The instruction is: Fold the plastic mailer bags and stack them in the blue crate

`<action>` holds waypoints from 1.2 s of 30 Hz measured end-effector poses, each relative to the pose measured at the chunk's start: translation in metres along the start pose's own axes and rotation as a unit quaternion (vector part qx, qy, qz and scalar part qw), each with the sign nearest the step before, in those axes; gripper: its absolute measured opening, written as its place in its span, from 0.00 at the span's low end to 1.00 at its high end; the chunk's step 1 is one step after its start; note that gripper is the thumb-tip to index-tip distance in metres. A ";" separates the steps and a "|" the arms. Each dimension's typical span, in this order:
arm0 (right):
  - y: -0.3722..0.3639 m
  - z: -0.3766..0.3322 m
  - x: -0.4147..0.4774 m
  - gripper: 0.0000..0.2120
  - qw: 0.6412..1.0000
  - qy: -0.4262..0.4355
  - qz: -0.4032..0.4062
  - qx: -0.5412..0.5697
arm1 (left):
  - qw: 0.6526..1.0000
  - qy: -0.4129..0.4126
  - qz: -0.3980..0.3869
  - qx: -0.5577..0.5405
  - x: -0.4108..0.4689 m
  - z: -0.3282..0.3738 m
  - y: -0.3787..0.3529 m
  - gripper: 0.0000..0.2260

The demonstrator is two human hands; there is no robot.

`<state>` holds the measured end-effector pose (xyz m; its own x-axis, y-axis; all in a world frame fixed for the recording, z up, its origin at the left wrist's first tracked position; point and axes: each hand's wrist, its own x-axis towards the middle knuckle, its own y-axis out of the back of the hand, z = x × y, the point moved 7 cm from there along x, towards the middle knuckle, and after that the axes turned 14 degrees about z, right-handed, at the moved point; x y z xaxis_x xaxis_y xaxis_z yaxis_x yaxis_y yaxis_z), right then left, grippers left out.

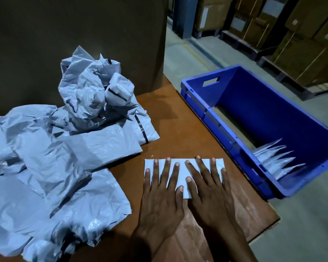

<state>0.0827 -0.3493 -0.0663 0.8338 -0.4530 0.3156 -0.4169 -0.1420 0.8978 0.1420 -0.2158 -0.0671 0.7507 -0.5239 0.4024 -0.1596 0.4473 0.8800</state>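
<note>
**Both hands pressing a folded bag flat on the worktop**

A tall brown cardboard box [74,35] is standing at the back, behind the brown worktop [178,133]. A big pile of crumpled grey bags [55,148] is spreading over the left half of the worktop, some bags bunched up high at the back and others lying loosely flat at the front. The blue crate [216,120] is sitting just beside the worktop's right edge, and a few folded bags [276,163] are lying in its near end, their pointed corners fanning out towards the middle.

One folded bag [181,173] – a small pale rectangle – is lying on the worktop between the pile and the crate. The left hand [160,203] and the right hand [212,201] are resting palm-down on it, side by side, fingers straight and spread – flat on the bag, gripping nothing. The fingertips are reaching almost to the bag's far edge, and the two thumbs are lying close together near its middle.
</note>
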 end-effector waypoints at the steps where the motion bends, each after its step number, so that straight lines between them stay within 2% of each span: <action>1: -0.002 0.000 0.001 0.25 1.000 -0.003 -0.004 -0.009 | 1.000 -0.003 0.000 0.001 0.001 0.001 0.000 0.27; 6: -0.003 -0.001 0.004 0.28 0.999 0.003 -0.040 -0.025 | 1.000 -0.012 -0.006 0.000 0.005 -0.002 -0.004 0.28; 9: 0.000 0.005 0.011 0.28 0.995 -0.017 -0.088 0.050 | 1.000 -0.008 -0.019 -0.005 0.007 -0.005 -0.006 0.28; 11: 0.007 0.010 0.016 0.26 0.993 -0.029 -0.070 0.096 | 1.000 0.006 -0.025 -0.014 0.012 -0.006 -0.006 0.28; 16: 0.018 0.010 0.013 0.27 0.998 -0.004 -0.007 0.056 | 1.000 -0.010 -0.013 -0.005 0.019 -0.001 -0.011 0.26; 23: 0.011 0.010 -0.002 0.25 0.997 -0.041 -0.030 0.066 | 1.000 -0.018 -0.019 -0.003 0.016 -0.003 -0.015 0.26; 27: 0.005 0.005 -0.008 0.26 1.000 -0.021 -0.007 -0.001 | 1.000 -0.019 -0.013 -0.002 0.017 -0.002 -0.015 0.26; 29: 0.003 0.004 -0.008 0.26 0.999 -0.032 -0.024 -0.014 | 1.000 -0.019 -0.014 0.004 0.016 -0.003 -0.016 0.26; 33: 0.005 0.004 -0.004 0.30 0.996 -0.048 -0.075 -0.004 | 0.999 -0.026 -0.018 -0.003 0.016 -0.006 -0.017 0.26; 36: 0.013 -0.006 0.006 0.34 0.996 -0.059 -0.059 0.028 | 1.000 0.005 0.003 0.001 0.013 -0.017 -0.008 0.27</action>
<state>0.0842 -0.3484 -0.0509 0.8313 -0.5299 0.1680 -0.3408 -0.2471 0.9071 0.1639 -0.2138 -0.0731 0.7555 -0.5140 0.4062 -0.1662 0.4493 0.8778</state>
